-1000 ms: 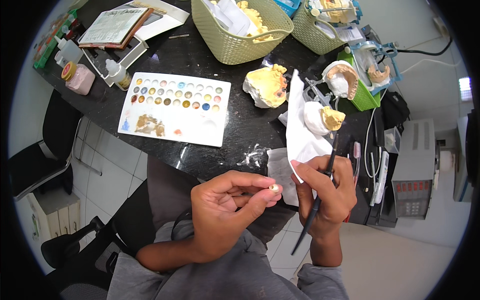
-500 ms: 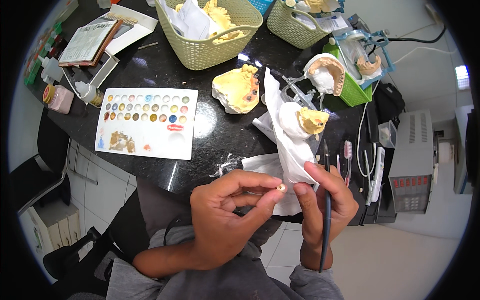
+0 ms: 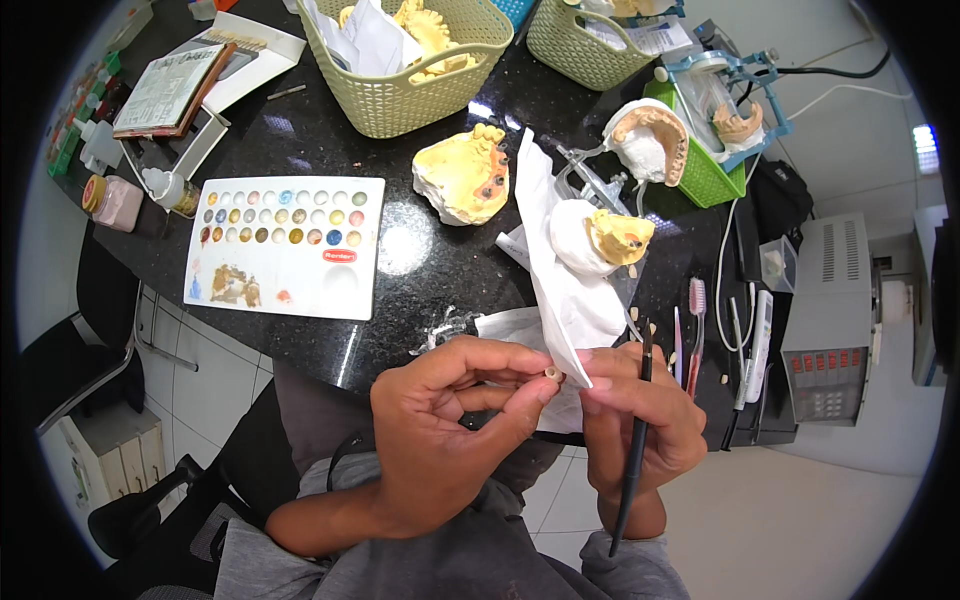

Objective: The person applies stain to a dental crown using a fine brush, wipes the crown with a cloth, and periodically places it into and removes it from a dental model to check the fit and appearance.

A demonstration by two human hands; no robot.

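Between thumb and fingertip, my left hand (image 3: 440,430) pinches a tiny ivory dental crown (image 3: 552,374). Close beside it, my right hand (image 3: 645,430) is closed on the lower corner of a white tissue (image 3: 550,290). A dark-handled paintbrush (image 3: 630,480) also lies across that hand's fingers, tip pointing away from me. The tissue corner is right at the crown; whether they touch I cannot tell. Just beyond stands a small yellow dental cast (image 3: 622,238) on a white plaster base. Further left lies a larger yellow dental model (image 3: 462,178) with dark implant holes.
A white paint palette (image 3: 280,270) with coloured wells lies at left. Plastic baskets (image 3: 400,105) of casts line the back. At right are a pink toothbrush (image 3: 696,320), slim tools, a green basket (image 3: 720,180) with an articulator, and a grey machine (image 3: 825,310).
My right hand has moved left toward the crown and closed on the tissue corner, pulling it near. The brush has tilted slightly. The crown has turned a little in my left fingers.
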